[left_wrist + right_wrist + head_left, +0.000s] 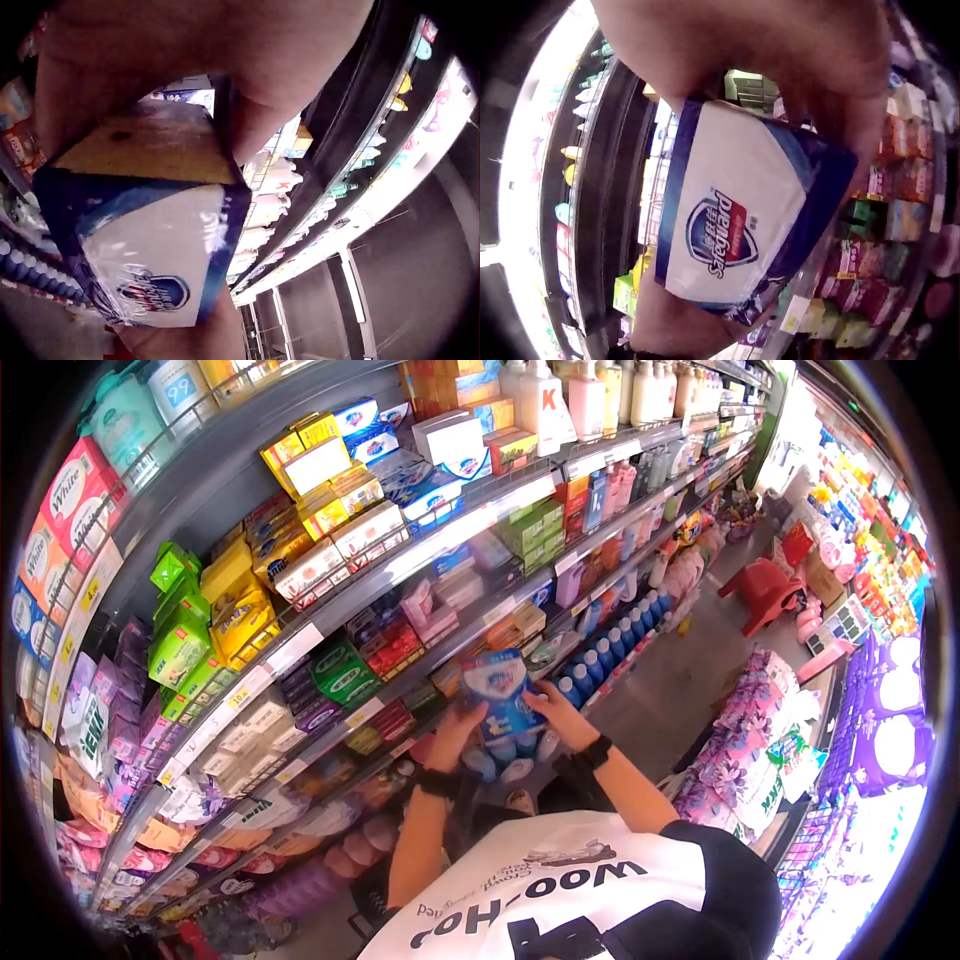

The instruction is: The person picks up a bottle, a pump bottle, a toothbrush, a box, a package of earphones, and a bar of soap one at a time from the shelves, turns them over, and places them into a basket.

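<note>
A blue and white Safeguard soap pack (pixel 497 695) is held up in front of the person's chest, between both hands. My left hand (pixel 457 736) grips its left side, thumb on the near face. The right hand (pixel 563 720) grips the opposite side, also with the thumb on the near face. In the right wrist view the glossy wrapped end of the soap pack (pixel 727 202) carries the Safeguard logo. From the left wrist, the soap pack (pixel 157 255) also shows a brownish side panel close to the palm. Many of the fingers are hidden behind the pack.
Shelves of boxed soaps rise ahead and to the left, with yellow soap packs (pixel 238 610) and green packs (pixel 180 640). Blue bottles (pixel 610 658) line the lower shelf. Beyond the aisle floor (pixel 650 705) stands a red plastic stool (pixel 762 592). Floral packages (pixel 735 745) are stacked at right.
</note>
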`<action>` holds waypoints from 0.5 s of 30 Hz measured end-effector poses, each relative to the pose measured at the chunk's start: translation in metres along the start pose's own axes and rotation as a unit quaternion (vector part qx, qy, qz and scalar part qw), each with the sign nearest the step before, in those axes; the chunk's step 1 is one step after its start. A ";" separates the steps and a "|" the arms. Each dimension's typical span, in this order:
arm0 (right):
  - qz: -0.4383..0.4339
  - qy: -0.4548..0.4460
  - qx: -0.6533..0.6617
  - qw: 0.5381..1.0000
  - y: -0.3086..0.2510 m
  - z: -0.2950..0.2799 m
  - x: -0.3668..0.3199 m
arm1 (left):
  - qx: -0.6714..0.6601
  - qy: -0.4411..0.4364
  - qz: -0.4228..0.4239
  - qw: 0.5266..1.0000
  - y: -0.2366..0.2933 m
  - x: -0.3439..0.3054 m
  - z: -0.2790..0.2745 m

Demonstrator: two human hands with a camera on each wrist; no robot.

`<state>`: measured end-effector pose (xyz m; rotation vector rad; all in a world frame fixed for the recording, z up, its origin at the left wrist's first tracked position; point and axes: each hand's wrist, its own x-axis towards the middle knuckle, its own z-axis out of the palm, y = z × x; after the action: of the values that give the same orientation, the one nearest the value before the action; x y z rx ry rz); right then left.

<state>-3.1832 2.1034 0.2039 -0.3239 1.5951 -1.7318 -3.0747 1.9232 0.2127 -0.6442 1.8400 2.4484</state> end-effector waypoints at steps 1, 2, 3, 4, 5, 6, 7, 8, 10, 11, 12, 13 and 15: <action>-0.064 -0.024 0.023 0.997 0.003 -0.005 0.019 | 0.023 0.001 0.045 0.999 0.010 0.011 0.000; -0.091 -0.049 0.031 0.994 0.001 -0.010 0.037 | 0.044 0.003 0.090 0.995 0.019 0.021 -0.001; -0.080 -0.064 0.041 0.994 -0.009 -0.013 0.048 | 0.067 0.018 0.126 0.990 0.026 0.031 -0.001; -0.070 -0.080 0.049 0.993 -0.022 -0.015 0.060 | 0.090 0.034 0.164 0.982 0.032 0.043 -0.002; -0.066 -0.087 0.048 0.993 -0.032 -0.017 0.073 | 0.078 0.046 0.139 0.986 0.037 0.053 -0.005; -0.111 -0.109 0.027 0.987 -0.041 -0.019 0.085 | 0.232 0.099 0.146 0.957 0.047 0.061 -0.008; -0.158 -0.130 0.006 0.979 -0.049 -0.020 0.098 | 0.253 0.109 0.215 0.937 0.052 0.075 -0.011; -0.155 -0.136 0.006 0.978 -0.052 -0.024 0.116 | 0.274 0.119 0.282 0.912 0.055 0.089 -0.011; -0.194 -0.127 -0.080 0.969 -0.057 -0.030 0.154 | 0.299 0.136 0.317 0.890 0.059 0.119 -0.020; -0.236 -0.110 -0.058 0.964 -0.061 -0.026 0.168 | 0.325 0.146 0.352 0.866 0.063 0.133 -0.025; -0.237 -0.118 -0.060 0.963 -0.069 -0.026 0.183 | 0.325 0.154 0.353 0.864 0.066 0.149 -0.030; -0.259 -0.130 -0.052 0.956 -0.073 -0.027 0.201 | 0.342 0.189 0.338 0.856 0.067 0.164 -0.037; -0.334 -0.122 -0.057 0.933 -0.077 -0.025 0.232 | 0.386 0.248 0.378 0.804 0.064 0.196 -0.050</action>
<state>-3.3857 1.9638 0.2026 -1.2082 1.4931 -1.9775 -3.2546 1.8115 0.1957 -0.5594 3.5396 1.4672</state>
